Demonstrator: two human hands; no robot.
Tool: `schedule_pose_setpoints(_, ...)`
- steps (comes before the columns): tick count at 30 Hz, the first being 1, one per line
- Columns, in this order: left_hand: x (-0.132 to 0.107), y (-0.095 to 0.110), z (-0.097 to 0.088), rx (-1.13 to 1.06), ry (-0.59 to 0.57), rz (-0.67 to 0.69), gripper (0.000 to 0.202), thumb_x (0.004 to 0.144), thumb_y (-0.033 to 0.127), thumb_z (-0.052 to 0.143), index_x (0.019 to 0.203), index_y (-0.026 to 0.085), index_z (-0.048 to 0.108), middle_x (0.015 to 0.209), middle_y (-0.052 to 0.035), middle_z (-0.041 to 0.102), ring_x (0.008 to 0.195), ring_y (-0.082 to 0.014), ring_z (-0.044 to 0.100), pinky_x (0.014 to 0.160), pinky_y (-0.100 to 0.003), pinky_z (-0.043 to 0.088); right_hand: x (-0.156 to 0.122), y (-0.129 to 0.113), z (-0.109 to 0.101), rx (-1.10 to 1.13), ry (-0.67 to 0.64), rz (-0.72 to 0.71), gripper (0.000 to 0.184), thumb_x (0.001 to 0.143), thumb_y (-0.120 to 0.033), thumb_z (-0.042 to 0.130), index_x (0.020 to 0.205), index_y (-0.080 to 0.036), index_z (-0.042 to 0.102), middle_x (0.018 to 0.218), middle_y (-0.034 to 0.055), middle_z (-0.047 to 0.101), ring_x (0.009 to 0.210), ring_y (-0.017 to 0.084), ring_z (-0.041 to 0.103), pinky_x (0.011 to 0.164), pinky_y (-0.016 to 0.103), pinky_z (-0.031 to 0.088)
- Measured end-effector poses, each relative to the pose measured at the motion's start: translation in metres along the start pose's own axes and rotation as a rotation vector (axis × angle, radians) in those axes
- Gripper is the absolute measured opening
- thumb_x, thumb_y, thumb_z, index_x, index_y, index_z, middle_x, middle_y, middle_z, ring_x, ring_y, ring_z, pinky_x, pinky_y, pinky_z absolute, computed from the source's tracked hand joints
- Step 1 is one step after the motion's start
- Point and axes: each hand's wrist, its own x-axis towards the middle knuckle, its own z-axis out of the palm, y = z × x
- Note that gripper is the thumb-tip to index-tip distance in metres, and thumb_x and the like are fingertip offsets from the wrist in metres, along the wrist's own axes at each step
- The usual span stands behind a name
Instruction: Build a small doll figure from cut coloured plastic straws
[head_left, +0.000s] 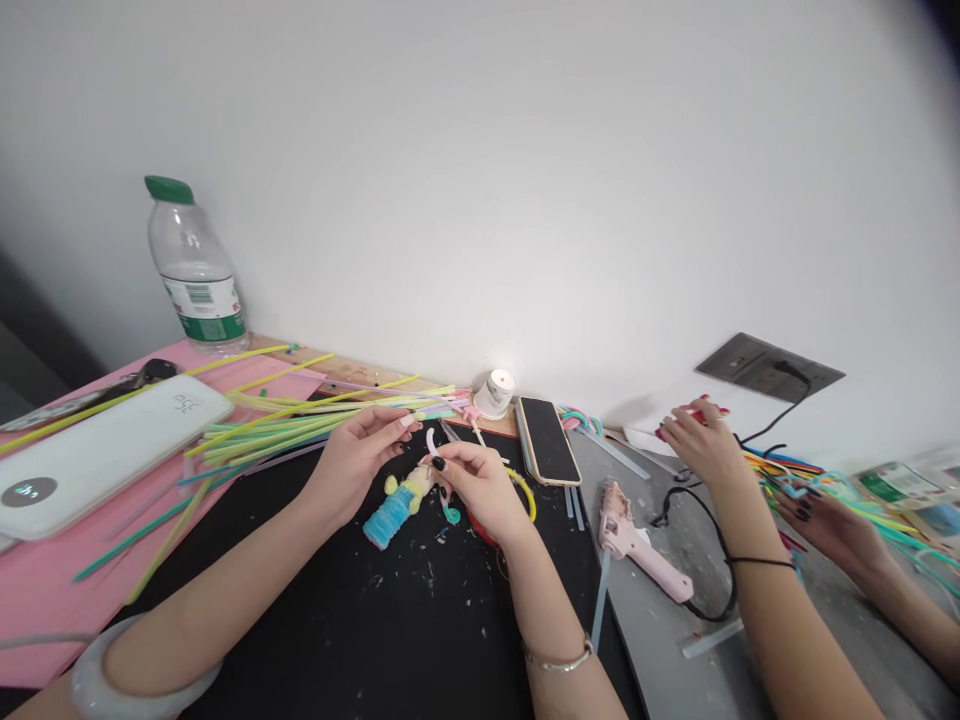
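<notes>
My right hand (476, 485) pinches a short, curved, whitish pipe cleaner piece (431, 442) between thumb and fingers. To its left, my left hand (367, 455) has its thumb and fingertips pressed together; whatever they hold, if anything, is too small to make out. Just below both hands, a pipe cleaner figure (391, 516) with a blue body and yellow limbs lies on the black mat (360, 610). Its upper end is partly hidden by my right hand. A small teal curl (451, 515) rests beside my right fingers, and a yellow loop (525, 492) shows behind that hand.
Pipe cleaners (277, 432), a white power bank (112, 450) and a plastic bottle (199, 270) are left. A lit candle (495, 394) and phone (548, 441) stand ahead. Right are a pink glue gun (637, 545), its cord and a co-worker's hands (705, 440).
</notes>
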Motion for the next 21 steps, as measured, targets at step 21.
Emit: schedule_pose_setpoints(21,-0.0093,-0.0033,0.0066,0.043,-0.227,-0.089,0.017,0.074,0.032,0.077,0.079,0.017,0.071,0.077,-0.0017,0.066,0.074,-0.0113,0.06,0.071,-0.021,0.05,-0.0013,-0.0023,0.0004,0.124,-0.051,0.038,0.034,0.086,-0.045,0.059,0.07,-0.015,0.059,0.05,-0.0087,0.029,0.044,0.005,0.019,0.042,0.022,0.012)
